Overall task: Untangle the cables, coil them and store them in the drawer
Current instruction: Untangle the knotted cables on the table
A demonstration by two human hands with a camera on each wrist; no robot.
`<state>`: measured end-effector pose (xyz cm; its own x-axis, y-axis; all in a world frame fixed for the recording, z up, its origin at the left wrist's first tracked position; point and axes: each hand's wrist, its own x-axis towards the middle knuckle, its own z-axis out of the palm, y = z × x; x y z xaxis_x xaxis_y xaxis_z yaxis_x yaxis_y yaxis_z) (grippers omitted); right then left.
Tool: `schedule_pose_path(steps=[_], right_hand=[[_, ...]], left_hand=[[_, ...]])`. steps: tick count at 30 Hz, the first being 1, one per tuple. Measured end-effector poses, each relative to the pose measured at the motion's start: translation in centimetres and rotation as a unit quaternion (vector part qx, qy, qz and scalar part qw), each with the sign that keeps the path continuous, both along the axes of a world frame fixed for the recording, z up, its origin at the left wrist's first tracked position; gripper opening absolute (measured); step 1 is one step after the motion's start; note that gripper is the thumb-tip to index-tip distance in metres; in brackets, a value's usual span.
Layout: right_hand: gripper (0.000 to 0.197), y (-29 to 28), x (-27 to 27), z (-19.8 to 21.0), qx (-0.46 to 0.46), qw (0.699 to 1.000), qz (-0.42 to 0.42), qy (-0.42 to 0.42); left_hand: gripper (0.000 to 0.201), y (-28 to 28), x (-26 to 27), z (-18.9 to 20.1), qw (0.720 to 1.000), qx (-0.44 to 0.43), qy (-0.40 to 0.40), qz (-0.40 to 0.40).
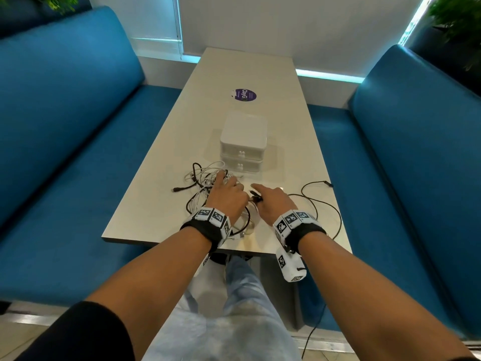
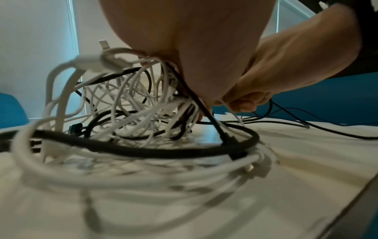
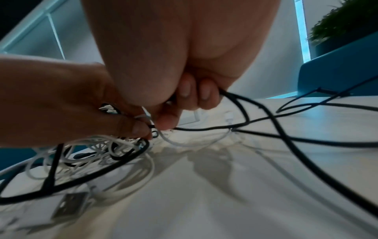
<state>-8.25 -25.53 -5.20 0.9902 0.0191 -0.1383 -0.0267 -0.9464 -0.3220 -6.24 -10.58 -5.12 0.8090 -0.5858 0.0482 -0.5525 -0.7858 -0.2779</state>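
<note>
A tangle of white and black cables (image 1: 204, 187) lies on the table's near end, in front of a white two-drawer unit (image 1: 243, 144) whose drawers are closed. My left hand (image 1: 229, 185) sits on the tangle and grips a bunch of its strands (image 2: 174, 84); its thumb (image 3: 137, 127) pinches them. Close beside it, my right hand (image 1: 256, 195) has its fingers (image 3: 204, 92) curled round a black cable (image 3: 272, 116). That black cable (image 1: 321, 201) loops off to the right across the table, and its plug lies at the right edge.
The beige table (image 1: 234, 74) carries a round purple sticker (image 1: 244, 95) behind the drawer unit. Blue benches (image 1: 65, 126) run along both sides. A USB plug (image 3: 69, 205) lies loose near the front edge. A cable hangs off the table to the floor.
</note>
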Motion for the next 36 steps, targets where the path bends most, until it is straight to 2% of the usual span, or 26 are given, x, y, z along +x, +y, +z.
schedule_pose_path(steps=[6, 9, 11, 15, 19, 22, 25, 27, 30, 33, 36], right_hand=[[0.032, -0.2, 0.0, 0.0, 0.034, 0.998, 0.024, 0.041], [0.024, -0.5, 0.2, 0.3, 0.024, 0.999, 0.018, 0.04], [0.021, -0.4, 0.5, 0.5, 0.02, 0.999, 0.012, 0.027], [0.018, -0.2, 1.1, 0.7, 0.003, 1.0, 0.007, 0.021], [0.018, -0.1, 1.0, 0.7, -0.008, 1.0, 0.006, 0.028], [0.017, -0.5, 1.2, 0.7, -0.005, 1.0, 0.0, 0.027], [0.015, -1.2, 1.3, 1.1, 0.007, 1.0, -0.013, 0.026], [0.014, -1.9, 1.3, 1.2, 0.011, 0.999, -0.023, 0.026], [0.019, -4.1, 1.2, 1.0, -0.002, 0.997, -0.067, 0.024], [0.018, -6.9, 0.6, 1.0, -0.02, 0.993, -0.114, 0.024], [0.015, -7.5, 0.6, 1.0, -0.019, 0.992, -0.117, 0.032]], left_hand=[[0.018, 0.3, 0.0, -0.3, 1.0, -0.009, 0.004, -0.008], [0.034, 0.3, 0.0, 0.0, 0.998, -0.041, 0.021, -0.04], [0.044, 0.3, 0.1, 0.6, 0.998, -0.059, 0.021, -0.029], [0.023, 0.2, 0.8, 1.6, 1.0, -0.003, 0.018, -0.004], [0.012, -0.3, 1.1, 2.7, 0.998, 0.042, 0.033, 0.014], [0.011, -0.4, 1.1, 2.6, 0.997, 0.038, 0.049, 0.041], [0.029, 0.0, 1.2, 1.7, 0.998, 0.003, 0.039, 0.048], [0.036, 0.7, 1.2, 1.4, 0.999, -0.034, 0.023, 0.025], [0.028, 2.9, 1.8, 1.2, 0.998, -0.05, 0.042, 0.0], [0.02, 5.8, 2.8, 1.0, 0.999, -0.032, 0.037, 0.015], [0.017, 6.1, 2.9, 1.1, 0.999, -0.015, 0.036, 0.015]])
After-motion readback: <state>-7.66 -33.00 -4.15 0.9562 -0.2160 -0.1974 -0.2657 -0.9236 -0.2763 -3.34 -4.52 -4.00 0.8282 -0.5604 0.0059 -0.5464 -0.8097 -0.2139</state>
